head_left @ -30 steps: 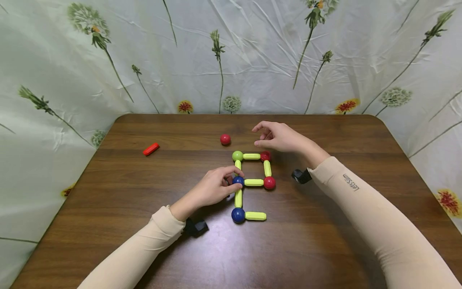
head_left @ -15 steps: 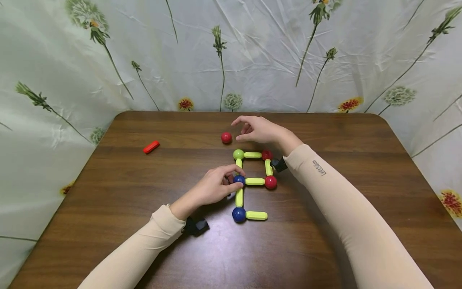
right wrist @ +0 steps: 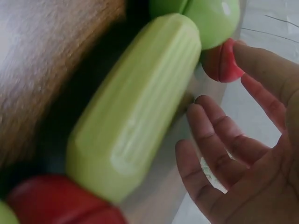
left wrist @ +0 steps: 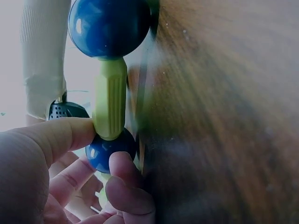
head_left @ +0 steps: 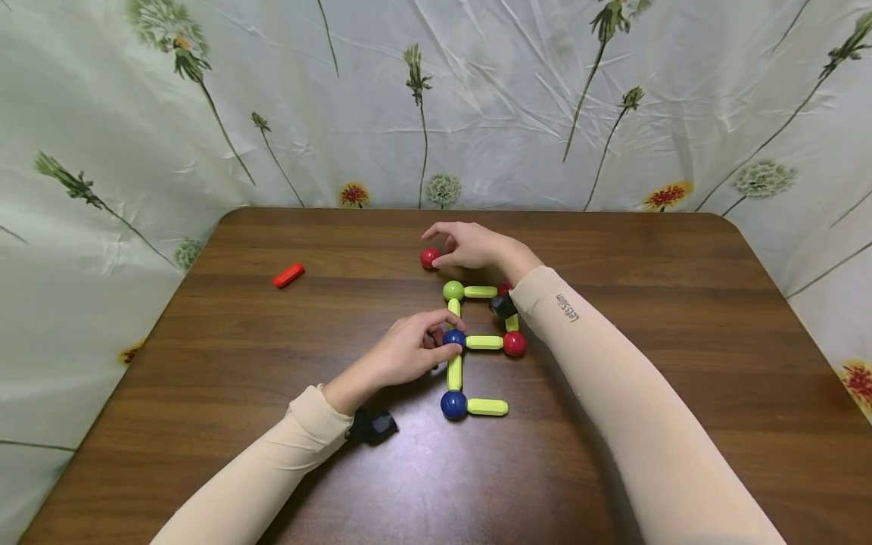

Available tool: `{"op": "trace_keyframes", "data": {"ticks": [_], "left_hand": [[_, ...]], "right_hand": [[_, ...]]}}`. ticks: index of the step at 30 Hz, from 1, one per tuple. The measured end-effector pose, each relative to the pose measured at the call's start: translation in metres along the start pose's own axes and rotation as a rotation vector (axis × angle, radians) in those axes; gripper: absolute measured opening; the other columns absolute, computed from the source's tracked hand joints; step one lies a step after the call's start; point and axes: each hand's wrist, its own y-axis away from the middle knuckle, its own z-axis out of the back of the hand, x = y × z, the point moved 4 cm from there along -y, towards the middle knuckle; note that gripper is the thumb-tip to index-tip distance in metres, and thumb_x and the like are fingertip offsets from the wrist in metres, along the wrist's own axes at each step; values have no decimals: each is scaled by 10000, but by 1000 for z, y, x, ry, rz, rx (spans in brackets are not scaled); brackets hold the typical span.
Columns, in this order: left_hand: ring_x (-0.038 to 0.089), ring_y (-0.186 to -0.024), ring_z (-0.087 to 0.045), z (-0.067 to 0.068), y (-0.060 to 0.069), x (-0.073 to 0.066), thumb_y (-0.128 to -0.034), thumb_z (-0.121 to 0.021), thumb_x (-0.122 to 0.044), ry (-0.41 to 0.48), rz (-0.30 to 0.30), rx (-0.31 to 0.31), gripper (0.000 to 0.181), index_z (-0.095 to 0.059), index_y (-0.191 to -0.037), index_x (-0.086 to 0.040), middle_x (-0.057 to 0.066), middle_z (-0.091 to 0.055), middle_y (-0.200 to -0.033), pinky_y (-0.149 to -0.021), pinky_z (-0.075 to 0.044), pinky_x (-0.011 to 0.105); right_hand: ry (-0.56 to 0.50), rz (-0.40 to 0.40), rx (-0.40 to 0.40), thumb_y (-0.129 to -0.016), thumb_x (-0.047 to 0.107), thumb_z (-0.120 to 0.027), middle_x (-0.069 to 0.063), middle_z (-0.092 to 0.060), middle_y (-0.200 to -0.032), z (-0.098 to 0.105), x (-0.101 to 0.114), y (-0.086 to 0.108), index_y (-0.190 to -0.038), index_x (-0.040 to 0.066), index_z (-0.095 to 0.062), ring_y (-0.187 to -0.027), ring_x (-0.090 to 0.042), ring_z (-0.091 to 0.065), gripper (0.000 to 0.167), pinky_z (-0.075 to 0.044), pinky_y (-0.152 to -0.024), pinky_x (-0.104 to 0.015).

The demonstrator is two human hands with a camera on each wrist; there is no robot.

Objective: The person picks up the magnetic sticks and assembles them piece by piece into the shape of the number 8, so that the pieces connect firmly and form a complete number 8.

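Observation:
My left hand (head_left: 409, 350) holds the middle blue ball (head_left: 454, 340) with thumb and fingers; in the left wrist view the fingers lie round this blue ball (left wrist: 111, 150). The ball belongs to a flat figure of yellow-green rods (head_left: 484, 343) and balls on the table. A green ball (head_left: 453, 291) forms its far left corner, a red ball (head_left: 514, 344) its right side, and another blue ball (head_left: 453, 405) the near end. At a loose red ball (head_left: 428, 258) behind the figure, my right hand (head_left: 470, 246) has its thumb against the ball, its fingers loosely bent and spread.
A red rod (head_left: 289, 275) lies apart at the left of the brown wooden table (head_left: 327, 318). One near rod (head_left: 487, 407) has a free right end. My right sleeve and wrist camera (head_left: 503, 306) partly cover the figure's far right corner. A flowered curtain (head_left: 306, 113) hangs behind.
My right hand has moved left over the far side of the figure to the loose red ball. The left hand stays on the middle blue ball.

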Motion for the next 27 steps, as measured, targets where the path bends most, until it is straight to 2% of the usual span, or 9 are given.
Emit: {"op": "trace_keyframes", "data": {"ticks": [14,19,24,27], "left_hand": [[78,-670,-593,0,0,-1,-1019,-748,-212,4,-1,-3,248,-702,-1259,-176,19,-653,-889,-624,-514,257],[74,-665,-591,0,0,-1,-1017,-749,-207,5,-5,-3,249,-702,-1259,-169,20,-653,-888,-616,-514,250],[84,-681,-594,0,0,-1,-1016,-751,-209,3,3,-2,260,-702,-1268,-168,23,-656,-893,-633,-514,254],[91,-703,-592,0,-1,-1,-1016,-752,-211,-5,4,-2,265,-705,-1274,-174,20,-654,-895,-648,-507,259]], "right_hand": [[28,3,-25,-1067,241,-689,-182,-666,-1377,-7,4,-8,-1505,152,-570,-1294,-321,-624,462,-504,-1116,-488],[18,-4,-19,-1065,227,-693,-178,-676,-1356,-7,3,-9,-1453,132,-610,-1266,-320,-631,407,-510,-1103,-476],[19,9,-15,-1056,218,-707,-173,-704,-1311,-7,1,-5,-1414,113,-627,-1224,-315,-652,382,-518,-1086,-470],[10,14,-40,-1051,218,-715,-156,-718,-1276,-2,-2,4,-1394,114,-638,-1189,-296,-661,367,-525,-1061,-456]]}}
